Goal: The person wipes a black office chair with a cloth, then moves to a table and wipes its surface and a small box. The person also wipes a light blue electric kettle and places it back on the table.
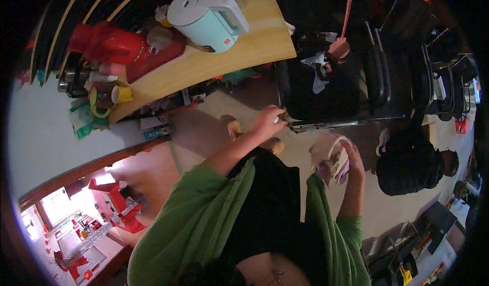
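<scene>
My left hand [270, 122] is at the near left corner of a black chair [321, 98], its fingers curled at the metal frame [328, 124]. Something small and white shows between its fingers; whether it grips the frame, I cannot tell. My right hand [349, 154] is closed on a bunched cream and mauve cloth [336, 163], right of my body and below the frame. The cloth is partly blurred. On the dark seat lie crumpled pale scraps [319, 72] and a pink long-handled fly swatter [339, 48].
A wooden shelf [263, 30] at upper left holds a mint electric kettle [210, 22], a red container [110, 43] and a yellow cup [122, 94]. More black chairs [428, 75] stand to the right. A person in black [410, 163] is at the right. A doorway opens at lower left.
</scene>
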Motion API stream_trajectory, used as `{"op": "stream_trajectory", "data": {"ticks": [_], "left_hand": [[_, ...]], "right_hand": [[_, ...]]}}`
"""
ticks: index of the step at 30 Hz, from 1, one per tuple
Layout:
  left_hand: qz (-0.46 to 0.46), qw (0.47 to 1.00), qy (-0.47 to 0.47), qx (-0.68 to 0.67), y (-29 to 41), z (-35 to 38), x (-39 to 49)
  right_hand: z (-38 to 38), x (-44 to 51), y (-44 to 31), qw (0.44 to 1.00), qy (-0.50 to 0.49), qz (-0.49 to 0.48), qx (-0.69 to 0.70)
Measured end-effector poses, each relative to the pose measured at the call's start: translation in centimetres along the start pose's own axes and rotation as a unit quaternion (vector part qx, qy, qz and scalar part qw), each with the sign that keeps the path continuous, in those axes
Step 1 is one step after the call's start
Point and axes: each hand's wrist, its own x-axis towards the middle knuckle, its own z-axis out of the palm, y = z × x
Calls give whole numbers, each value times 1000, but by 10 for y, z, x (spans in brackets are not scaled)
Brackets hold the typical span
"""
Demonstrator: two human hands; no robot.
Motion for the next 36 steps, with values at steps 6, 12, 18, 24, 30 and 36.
{"op": "stream_trajectory", "data": {"ticks": [6,12,18,24,30,36], "left_hand": [[-263,907,14,-328,-28,-74,-9],[-296,821,49,-485,-60,-124,5],[-358,817,-4,-452,-87,-177,1],[-397,819,-55,-411,-137,-219,-4],[-373,796,-14,-476,-179,-220,-1],[-382,773,-18,-506,-157,-206,3]], "right_hand": [[144,12,-85,982,-113,-145,-34],[270,119,-107,815,156,-484,-278],[319,206,-57,589,123,-445,-664],[281,265,-88,557,182,-436,-683],[181,214,-101,888,289,-196,-298],[113,232,-39,948,249,-114,-164]]}}
